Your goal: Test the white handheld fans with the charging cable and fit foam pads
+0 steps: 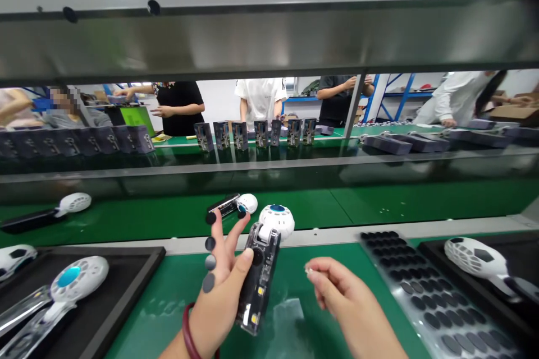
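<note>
My left hand [221, 289] grips a handheld fan [264, 277] by its see-through dark handle, thumb against its face. The fan's white round head [278, 221] points away from me, with a blue disc in its middle. Round black stickers [209, 243] cling to the fingers of this hand; two fingers stick out. To the right of the fan, apart from it, my right hand [347, 300] has thumb and forefinger pinched together. A tiny pale bit shows at those fingertips, too small to name. Closest to this hand on the right lies a sheet of round black stickers [421, 286].
Black trays with fans stand left [143, 280] and right [429, 247]. On the green belt [311, 207] lie a second fan [247, 203] and a third [74, 202]. A metal shelf [269, 39] spans above. Boxes [261, 133] and several co-workers are beyond.
</note>
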The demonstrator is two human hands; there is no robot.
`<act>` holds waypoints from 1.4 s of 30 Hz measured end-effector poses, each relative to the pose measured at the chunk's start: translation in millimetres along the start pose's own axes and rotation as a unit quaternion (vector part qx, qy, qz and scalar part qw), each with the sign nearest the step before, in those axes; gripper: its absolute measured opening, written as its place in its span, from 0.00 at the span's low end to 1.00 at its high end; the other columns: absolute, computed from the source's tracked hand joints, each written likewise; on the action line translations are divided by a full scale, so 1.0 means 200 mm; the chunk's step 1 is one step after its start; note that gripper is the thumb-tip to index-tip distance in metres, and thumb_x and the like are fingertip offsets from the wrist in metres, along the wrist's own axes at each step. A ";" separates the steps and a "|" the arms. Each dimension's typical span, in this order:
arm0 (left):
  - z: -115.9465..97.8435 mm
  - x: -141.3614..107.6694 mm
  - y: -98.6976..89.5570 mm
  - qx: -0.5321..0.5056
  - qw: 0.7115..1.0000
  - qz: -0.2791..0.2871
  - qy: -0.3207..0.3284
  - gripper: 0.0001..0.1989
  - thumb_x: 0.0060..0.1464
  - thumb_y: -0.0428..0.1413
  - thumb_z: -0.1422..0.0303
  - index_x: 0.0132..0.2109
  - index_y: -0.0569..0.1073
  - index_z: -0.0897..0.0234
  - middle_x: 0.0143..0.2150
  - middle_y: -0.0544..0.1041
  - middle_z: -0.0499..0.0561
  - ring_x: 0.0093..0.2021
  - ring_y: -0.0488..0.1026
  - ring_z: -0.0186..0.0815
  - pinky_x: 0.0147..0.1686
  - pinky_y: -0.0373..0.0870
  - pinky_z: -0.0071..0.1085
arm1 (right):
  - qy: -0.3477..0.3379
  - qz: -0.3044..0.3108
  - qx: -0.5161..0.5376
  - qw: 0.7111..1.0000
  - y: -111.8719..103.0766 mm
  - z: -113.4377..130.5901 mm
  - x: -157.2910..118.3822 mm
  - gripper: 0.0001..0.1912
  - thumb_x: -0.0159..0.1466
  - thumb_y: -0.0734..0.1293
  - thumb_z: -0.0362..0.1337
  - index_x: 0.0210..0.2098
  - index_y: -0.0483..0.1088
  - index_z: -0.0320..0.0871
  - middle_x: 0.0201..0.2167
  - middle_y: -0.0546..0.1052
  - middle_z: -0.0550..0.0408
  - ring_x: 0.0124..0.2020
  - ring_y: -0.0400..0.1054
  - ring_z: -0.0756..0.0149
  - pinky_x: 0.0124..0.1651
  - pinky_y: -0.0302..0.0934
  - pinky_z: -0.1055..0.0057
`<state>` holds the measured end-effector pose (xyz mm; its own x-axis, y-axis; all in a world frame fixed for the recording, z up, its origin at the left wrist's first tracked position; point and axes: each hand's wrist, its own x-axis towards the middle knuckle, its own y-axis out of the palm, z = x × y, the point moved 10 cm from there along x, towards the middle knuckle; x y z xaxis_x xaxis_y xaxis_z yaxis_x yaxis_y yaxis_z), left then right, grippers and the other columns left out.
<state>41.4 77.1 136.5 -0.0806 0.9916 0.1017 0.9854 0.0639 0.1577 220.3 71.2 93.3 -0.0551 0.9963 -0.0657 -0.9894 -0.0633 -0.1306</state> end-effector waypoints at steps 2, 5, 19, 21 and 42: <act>0.01 0.00 -0.01 0.028 0.999 -0.011 0.014 0.36 0.53 0.49 0.60 0.60 0.33 0.45 0.60 0.58 0.47 0.59 0.54 0.37 0.53 0.55 0.31 | -0.037 -0.002 -0.046 0.998 0.01 0.06 -0.02 0.13 0.57 0.58 0.45 0.35 0.68 0.46 0.21 0.64 0.61 0.24 0.60 0.69 0.28 0.55 0.73; 0.01 -0.01 0.00 0.047 0.999 -0.016 0.017 0.34 0.54 0.47 0.60 0.60 0.34 0.46 0.59 0.59 0.48 0.59 0.53 0.38 0.56 0.49 0.34 | -0.090 0.016 -0.037 0.995 0.05 0.15 -0.06 0.12 0.58 0.57 0.41 0.38 0.69 0.49 0.27 0.69 0.59 0.26 0.63 0.69 0.30 0.58 0.74; 0.03 -0.03 0.06 0.066 0.997 0.026 0.013 0.33 0.55 0.46 0.60 0.61 0.33 0.48 0.60 0.58 0.49 0.58 0.54 0.39 0.52 0.58 0.33 | -0.176 -0.039 -0.111 0.977 0.04 0.22 -0.12 0.06 0.58 0.61 0.38 0.28 0.69 0.47 0.22 0.72 0.61 0.23 0.64 0.71 0.29 0.58 0.77; 0.02 -0.03 0.08 0.104 0.993 0.053 0.033 0.33 0.56 0.44 0.60 0.60 0.30 0.47 0.60 0.55 0.49 0.60 0.51 0.39 0.47 0.64 0.30 | -0.193 -0.038 -0.157 0.968 0.04 0.23 -0.13 0.07 0.59 0.60 0.39 0.29 0.69 0.47 0.23 0.72 0.61 0.23 0.64 0.71 0.31 0.58 0.77; -0.04 0.68 -0.57 0.400 0.889 -0.163 0.153 0.25 0.53 0.50 0.70 0.57 0.52 0.61 0.60 0.50 0.57 0.57 0.54 0.48 0.52 0.56 0.50 | -0.013 -0.088 -0.215 0.972 -0.11 -0.13 0.12 0.10 0.56 0.56 0.47 0.31 0.59 0.48 0.15 0.55 0.65 0.18 0.53 0.67 0.22 0.47 0.75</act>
<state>-82.8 204.4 139.5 -0.2985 0.8360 0.4604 0.6829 0.5241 -0.5089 244.8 95.6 68.0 0.1015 0.9946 0.0199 -0.8363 0.0961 -0.5398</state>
